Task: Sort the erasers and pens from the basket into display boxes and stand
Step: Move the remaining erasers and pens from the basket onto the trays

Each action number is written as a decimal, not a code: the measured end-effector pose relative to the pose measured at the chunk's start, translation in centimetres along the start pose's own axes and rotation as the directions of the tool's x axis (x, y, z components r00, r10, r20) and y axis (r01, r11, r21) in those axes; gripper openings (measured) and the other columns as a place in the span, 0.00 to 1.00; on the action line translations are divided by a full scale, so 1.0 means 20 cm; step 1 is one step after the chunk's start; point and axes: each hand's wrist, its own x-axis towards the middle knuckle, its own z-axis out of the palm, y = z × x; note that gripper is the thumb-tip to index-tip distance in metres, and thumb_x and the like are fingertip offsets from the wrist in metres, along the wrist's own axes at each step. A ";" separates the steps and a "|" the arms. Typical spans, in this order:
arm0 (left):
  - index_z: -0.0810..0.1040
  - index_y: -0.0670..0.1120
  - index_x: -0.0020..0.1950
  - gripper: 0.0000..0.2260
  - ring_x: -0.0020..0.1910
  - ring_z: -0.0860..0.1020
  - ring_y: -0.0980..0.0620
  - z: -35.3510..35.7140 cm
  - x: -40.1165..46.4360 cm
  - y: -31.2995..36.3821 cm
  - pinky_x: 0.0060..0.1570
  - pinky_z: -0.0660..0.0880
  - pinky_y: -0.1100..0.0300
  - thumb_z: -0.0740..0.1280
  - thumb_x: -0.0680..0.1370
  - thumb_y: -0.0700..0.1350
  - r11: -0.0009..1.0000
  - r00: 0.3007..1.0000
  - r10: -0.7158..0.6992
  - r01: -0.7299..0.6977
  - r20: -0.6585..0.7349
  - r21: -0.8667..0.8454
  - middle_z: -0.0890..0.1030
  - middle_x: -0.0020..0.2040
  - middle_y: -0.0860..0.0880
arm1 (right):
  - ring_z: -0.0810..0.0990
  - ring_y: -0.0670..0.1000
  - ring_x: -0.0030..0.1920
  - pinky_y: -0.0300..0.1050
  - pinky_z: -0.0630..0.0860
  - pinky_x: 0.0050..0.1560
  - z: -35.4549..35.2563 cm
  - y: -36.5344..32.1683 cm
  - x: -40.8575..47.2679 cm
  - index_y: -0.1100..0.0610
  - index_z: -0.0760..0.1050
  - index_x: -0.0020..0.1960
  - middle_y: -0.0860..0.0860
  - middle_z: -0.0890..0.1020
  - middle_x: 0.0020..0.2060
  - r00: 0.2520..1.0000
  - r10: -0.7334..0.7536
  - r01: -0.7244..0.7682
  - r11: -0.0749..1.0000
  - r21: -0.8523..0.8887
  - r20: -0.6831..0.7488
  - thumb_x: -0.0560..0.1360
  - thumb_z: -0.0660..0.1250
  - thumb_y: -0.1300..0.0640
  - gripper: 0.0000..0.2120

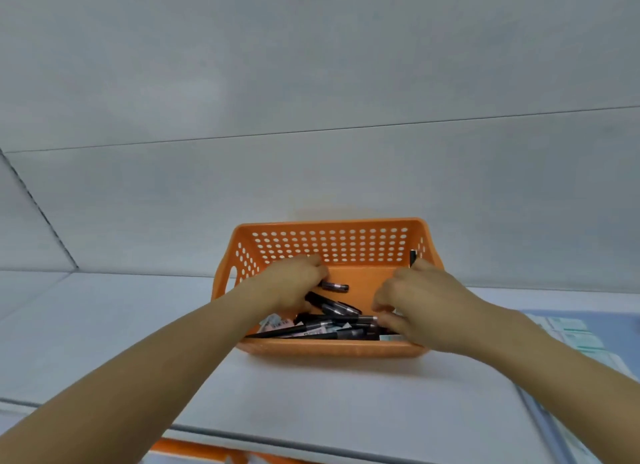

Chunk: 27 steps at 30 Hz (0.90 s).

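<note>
An orange perforated basket [332,245] sits on a pale desk [346,401], close to the grey wall behind it. Both hands reach down into it. The left hand [294,283] is curled over the far-left part of the basket floor, its fingers round one end of a short dark pen [335,286]. The right hand [419,304] hovers over the near-right corner, fingers bent toward a heap of black pens [325,325] lying crosswise along the near wall. Small wrapped erasers [277,323] show among them. One more dark pen [412,257] leans upright against the right wall.
</note>
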 end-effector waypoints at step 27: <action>0.72 0.42 0.58 0.14 0.30 0.68 0.54 -0.15 -0.27 -0.03 0.33 0.70 0.60 0.57 0.83 0.52 -0.186 0.920 -0.377 -0.185 -0.103 -0.965 0.70 0.33 0.50 | 0.75 0.54 0.47 0.45 0.73 0.45 0.10 -0.09 0.32 0.54 0.70 0.56 0.53 0.75 0.52 0.837 0.143 -0.166 0.986 -0.004 0.528 0.76 0.65 0.58 0.10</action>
